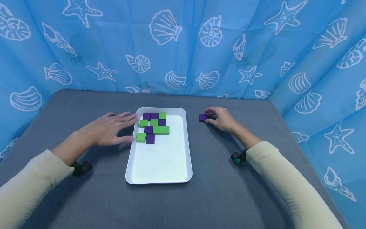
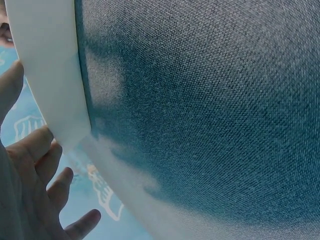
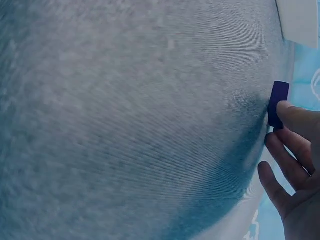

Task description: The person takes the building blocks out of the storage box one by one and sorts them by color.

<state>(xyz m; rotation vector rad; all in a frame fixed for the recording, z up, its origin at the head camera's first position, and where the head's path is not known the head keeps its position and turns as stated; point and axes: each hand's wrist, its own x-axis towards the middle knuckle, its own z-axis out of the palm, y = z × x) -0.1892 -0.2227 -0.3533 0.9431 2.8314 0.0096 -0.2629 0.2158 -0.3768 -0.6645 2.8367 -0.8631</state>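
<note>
A white tray [image 1: 160,165] lies on the grey cloth, with several green blocks [image 1: 140,137] and purple blocks [image 1: 150,139] grouped toward its far left part. My left hand [image 1: 110,128] is spread at the tray's left side, its fingertips against the rim; the left wrist view has these fingers [image 2: 42,145] beside the white wall [image 2: 47,60]. To the right of the tray, my right hand [image 1: 221,118] pinches a single purple block [image 1: 202,118] between thumb and fingers. That purple block [image 3: 278,104] appears at or just above the cloth in the right wrist view.
A grey cloth [image 1: 217,190] covers the table. Behind it and along the right hangs a blue curtain [image 1: 188,57] with white shells and starfish. Dark straps with small devices [image 1: 238,157] sit at both wrists.
</note>
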